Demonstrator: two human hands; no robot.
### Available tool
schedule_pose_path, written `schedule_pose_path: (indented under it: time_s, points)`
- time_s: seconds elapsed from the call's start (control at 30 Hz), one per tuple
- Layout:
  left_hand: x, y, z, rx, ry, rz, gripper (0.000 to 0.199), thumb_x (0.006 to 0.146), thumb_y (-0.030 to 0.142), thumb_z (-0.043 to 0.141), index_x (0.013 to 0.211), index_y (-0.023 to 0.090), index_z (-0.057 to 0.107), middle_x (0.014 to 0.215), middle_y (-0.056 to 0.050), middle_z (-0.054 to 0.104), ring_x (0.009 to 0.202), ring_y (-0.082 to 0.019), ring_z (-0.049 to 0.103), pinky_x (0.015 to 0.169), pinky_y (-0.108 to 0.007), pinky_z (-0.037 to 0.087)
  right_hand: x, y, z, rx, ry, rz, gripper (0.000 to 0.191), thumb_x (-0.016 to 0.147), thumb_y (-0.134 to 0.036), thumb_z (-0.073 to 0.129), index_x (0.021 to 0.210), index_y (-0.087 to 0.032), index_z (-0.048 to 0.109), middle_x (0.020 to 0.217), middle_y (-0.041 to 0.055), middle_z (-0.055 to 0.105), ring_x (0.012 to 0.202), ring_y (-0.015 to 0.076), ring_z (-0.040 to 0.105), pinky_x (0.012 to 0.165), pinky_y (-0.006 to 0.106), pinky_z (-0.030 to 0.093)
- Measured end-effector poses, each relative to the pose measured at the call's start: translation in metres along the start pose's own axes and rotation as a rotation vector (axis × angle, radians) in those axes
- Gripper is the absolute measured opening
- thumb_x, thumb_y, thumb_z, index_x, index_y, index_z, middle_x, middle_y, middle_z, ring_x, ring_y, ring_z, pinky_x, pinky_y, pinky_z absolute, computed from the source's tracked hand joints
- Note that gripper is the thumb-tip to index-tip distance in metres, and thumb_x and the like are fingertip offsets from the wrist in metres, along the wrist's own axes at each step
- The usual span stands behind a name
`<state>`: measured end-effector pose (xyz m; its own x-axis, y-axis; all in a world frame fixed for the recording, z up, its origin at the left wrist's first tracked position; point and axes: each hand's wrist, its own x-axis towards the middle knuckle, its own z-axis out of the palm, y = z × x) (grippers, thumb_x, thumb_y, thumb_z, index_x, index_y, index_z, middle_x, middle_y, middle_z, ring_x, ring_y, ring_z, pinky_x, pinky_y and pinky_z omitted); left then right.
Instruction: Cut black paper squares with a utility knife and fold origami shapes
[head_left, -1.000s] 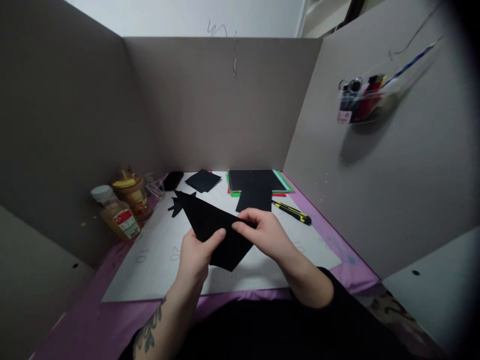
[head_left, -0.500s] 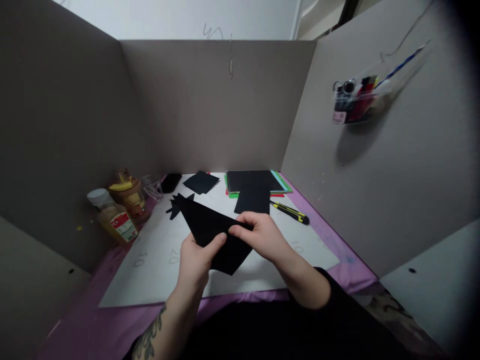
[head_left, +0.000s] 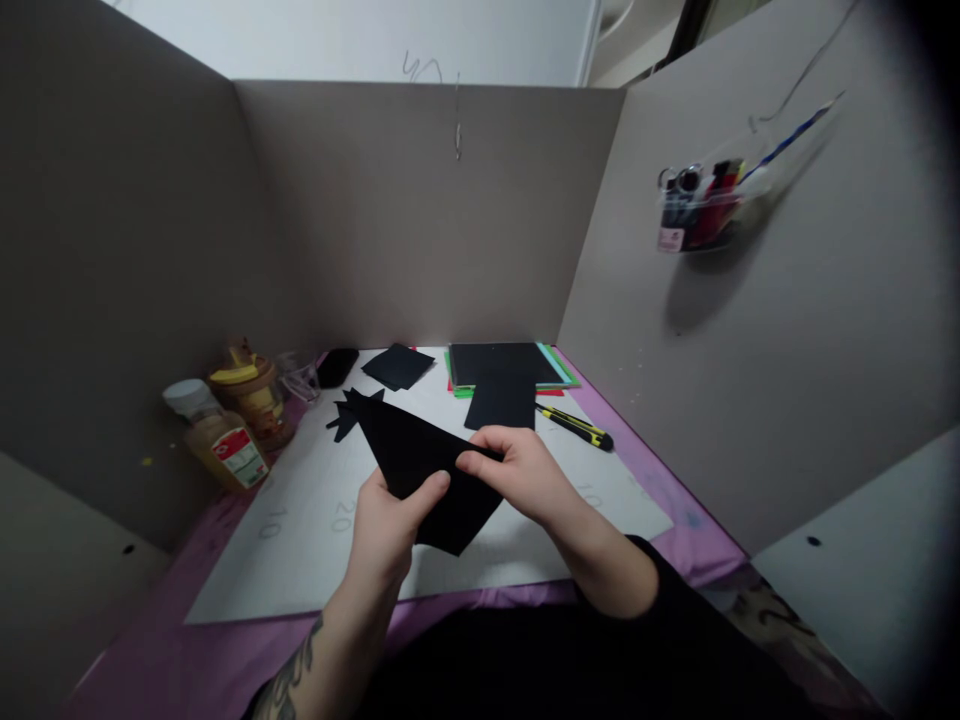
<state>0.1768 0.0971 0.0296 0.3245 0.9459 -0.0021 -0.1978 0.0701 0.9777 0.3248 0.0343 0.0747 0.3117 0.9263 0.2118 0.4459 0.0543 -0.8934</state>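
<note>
A folded sheet of black paper (head_left: 409,440) is held up between both hands above the white board. My left hand (head_left: 394,510) grips its lower left side, thumb lying on the front face. With thumb and fingers, my right hand (head_left: 510,465) pinches the paper's upper right edge. The fingers behind the sheet are partly hidden. Beyond the paper's pointed far end lie jagged black paper cut-outs (head_left: 343,420), partly covered by it. A plain black paper piece (head_left: 501,402) rests just past my right hand, and a yellow-and-black utility knife (head_left: 577,428) lies to its right.
Coloured sheets (head_left: 566,368) are stacked under black paper at the back. Black paper squares (head_left: 397,366) lie left of them. A glue bottle (head_left: 225,440), a brown jar (head_left: 255,400) and a dark object (head_left: 337,367) stand along the left. A clear holder (head_left: 697,215) with scissors hangs on the right wall.
The view has shifted slightly, so the surroundings sit a little further left. Both hands keep nearly the same hold on the black paper.
</note>
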Motion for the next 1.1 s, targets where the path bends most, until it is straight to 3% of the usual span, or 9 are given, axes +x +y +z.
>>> schedule_pose_path:
  time_s: [0.63, 0.9, 1.1]
  points:
    - [0.007, -0.004, -0.001, -0.03, -0.064, -0.025, 0.049, 0.054, 0.029, 0.082, 0.096, 0.012, 0.066, 0.088, -0.008, 0.072, 0.079, -0.024, 0.067, 0.071, -0.03, 0.053, 0.005, 0.007, 0.002, -0.014, -0.014, -0.011, 0.019, 0.074, -0.029, 0.06, 0.059, -0.018, 0.059, 0.052, -0.0045, 0.046, 0.052, 0.0092, 0.039, 0.048, 0.022, 0.029]
    - [0.006, -0.004, 0.0, 0.042, -0.007, -0.039, 0.045, 0.055, 0.03, 0.082, 0.093, 0.011, 0.066, 0.085, -0.007, 0.072, 0.077, -0.023, 0.067, 0.068, -0.03, 0.052, 0.007, 0.009, 0.004, 0.012, 0.001, -0.04, 0.013, 0.075, -0.029, 0.06, 0.068, -0.019, 0.063, 0.065, -0.0014, 0.059, 0.061, 0.0116, 0.049, 0.056, 0.023, 0.037]
    - [0.01, 0.001, -0.003, -0.054, -0.095, -0.003, 0.039, 0.06, 0.03, 0.079, 0.092, 0.011, 0.066, 0.086, -0.007, 0.072, 0.078, -0.021, 0.066, 0.071, -0.029, 0.051, 0.005, 0.012, 0.002, -0.044, -0.027, -0.033, 0.017, 0.075, -0.029, 0.06, 0.063, -0.019, 0.062, 0.059, -0.0022, 0.057, 0.057, 0.0114, 0.048, 0.054, 0.023, 0.036]
